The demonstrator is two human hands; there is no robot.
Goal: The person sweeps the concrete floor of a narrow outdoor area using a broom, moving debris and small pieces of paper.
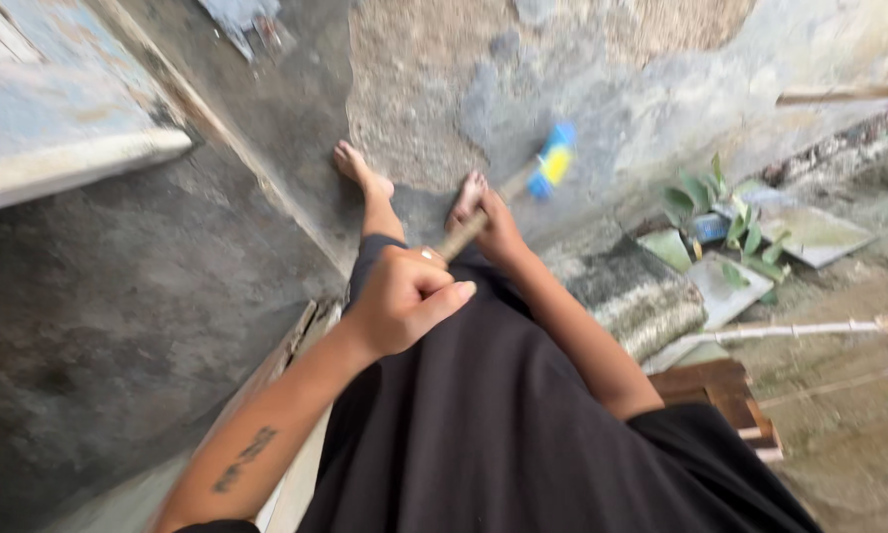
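I look down at my bare feet on a rough concrete floor [434, 89]. Both hands grip a wooden broom handle [461, 237]. My left hand [401, 299] is closed around the handle's near end. Further down the stick, my right hand [498, 229] also holds it. The blue and yellow broom head [551, 161] is blurred and rests low near the floor, ahead of my right foot [467, 195].
A grey wall [118, 296] and a pale blue door [39, 109] stand on the left. A stone slab [636, 296], a small green plant [730, 222], flat tiles, a wooden stool [725, 395] and a thin pole [799, 331] lie on the right.
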